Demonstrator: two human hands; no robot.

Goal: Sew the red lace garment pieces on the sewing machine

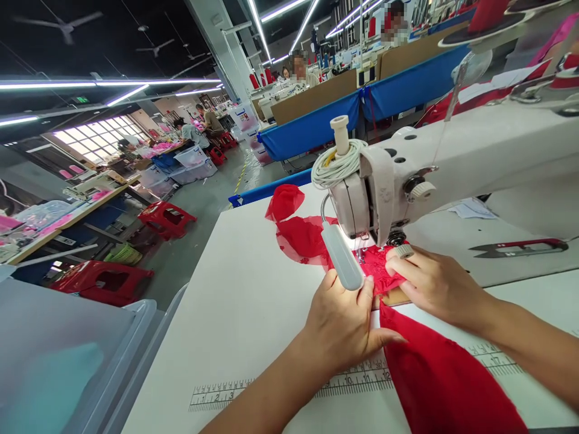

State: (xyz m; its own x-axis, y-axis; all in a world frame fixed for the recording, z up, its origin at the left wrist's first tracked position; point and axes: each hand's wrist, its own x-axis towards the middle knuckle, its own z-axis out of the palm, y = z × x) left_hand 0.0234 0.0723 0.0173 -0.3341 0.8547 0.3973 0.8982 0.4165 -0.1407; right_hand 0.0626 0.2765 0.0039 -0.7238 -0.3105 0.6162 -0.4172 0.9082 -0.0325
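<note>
Red lace fabric (379, 271) lies under the needle and presser foot of a white sewing machine (357, 205). My right hand (427, 283) pinches the lace's right side between thumb and fingers. To the left of the foot, my left hand (339, 319) rests palm down with the thumb spread apart, its index fingertip at the fabric edge. The lamp (342, 256) partly hides its other fingertips. A long piece of plain red cloth (443, 374) hangs toward me beneath the left thumb. Behind the foot, more red fabric (303, 238) with a sheer edge spreads over the table.
Thread snips (520, 248) lie on the white table (226, 313) at right. A printed ruler scale (348, 383) runs along its front. Translucent plastic bins (136, 337) stand at left, near red stools (104, 282). Other people work at machines farther back.
</note>
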